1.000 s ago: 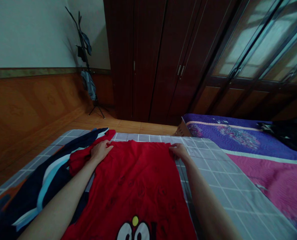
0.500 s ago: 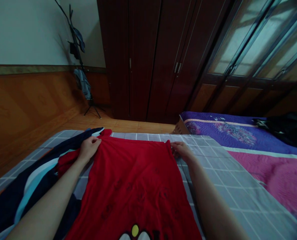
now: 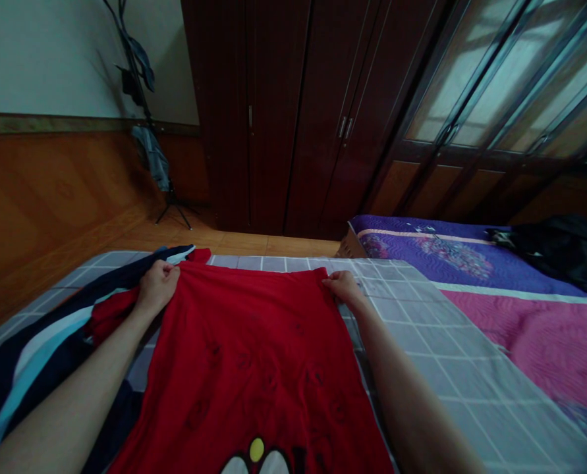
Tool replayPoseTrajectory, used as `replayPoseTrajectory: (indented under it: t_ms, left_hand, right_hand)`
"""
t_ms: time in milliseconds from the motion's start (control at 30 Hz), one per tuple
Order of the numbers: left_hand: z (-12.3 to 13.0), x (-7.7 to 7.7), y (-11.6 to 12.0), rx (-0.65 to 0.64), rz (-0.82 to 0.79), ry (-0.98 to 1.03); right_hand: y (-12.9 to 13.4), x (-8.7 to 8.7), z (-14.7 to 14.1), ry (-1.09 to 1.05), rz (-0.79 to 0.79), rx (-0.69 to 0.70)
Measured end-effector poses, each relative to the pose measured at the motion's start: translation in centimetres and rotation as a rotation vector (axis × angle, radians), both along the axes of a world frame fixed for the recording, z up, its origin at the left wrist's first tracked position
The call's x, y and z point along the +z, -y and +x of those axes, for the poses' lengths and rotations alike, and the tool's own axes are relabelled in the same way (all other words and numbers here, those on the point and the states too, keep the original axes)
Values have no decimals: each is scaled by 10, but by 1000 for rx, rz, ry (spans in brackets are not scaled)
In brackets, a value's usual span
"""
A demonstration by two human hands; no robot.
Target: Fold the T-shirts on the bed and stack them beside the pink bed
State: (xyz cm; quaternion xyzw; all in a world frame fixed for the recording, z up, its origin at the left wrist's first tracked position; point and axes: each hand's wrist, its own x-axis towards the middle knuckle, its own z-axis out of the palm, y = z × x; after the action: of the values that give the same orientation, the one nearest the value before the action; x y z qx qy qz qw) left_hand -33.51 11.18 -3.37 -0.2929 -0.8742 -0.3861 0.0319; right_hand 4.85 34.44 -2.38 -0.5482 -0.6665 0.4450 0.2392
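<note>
A red printed garment (image 3: 253,342), perhaps a shirt, is spread out in front of me, with a yellow dot and white shapes at the lower edge of view. My left hand (image 3: 159,287) pinches its far left corner. At the far right corner, my right hand (image 3: 343,287) grips the edge between thumb and fingers. The far edge runs nearly straight between both hands. Under my left forearm lies a dark navy garment (image 3: 41,349) with white and light blue stripes, and some red cloth beside it. The near part of the red garment is out of view.
A grey checked cloth (image 3: 436,355) covers the surface beneath. To the right is a bed with a purple and pink cover (image 3: 510,283), a black item (image 3: 564,243) on it. Dark wardrobes (image 3: 273,118) stand beyond. A coat stand (image 3: 139,99) is at back left.
Both hands and the red garment's far edge sit slightly farther left and higher in view. The whole scene has shifted a little left and up too. Both hands keep their hold.
</note>
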Motion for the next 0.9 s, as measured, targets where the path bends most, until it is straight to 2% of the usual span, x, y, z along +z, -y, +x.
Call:
replayPoseTrajectory:
  t_ms: [133,233,433,567,733,900]
  left_hand:
    - [1,1,-1,14,46,8]
    - [7,1,-5,-19,68,31]
    - [24,6,1,-277,14,203]
    - [24,13,12,-408,-85,335]
    - [22,11,11,-401,-43,425]
    - [26,23,9,-272,232,574]
  right_hand:
    - [-11,11,9,-115,109,-116]
    - [-15,16,16,-169,145,-148]
    - [-14,5,21,-108,102,-129]
    - [-15,11,33,-66,9,-45]
    - [-12,16,39,-51,-142,145]
    - [-12,24,34,-225,-99,144]
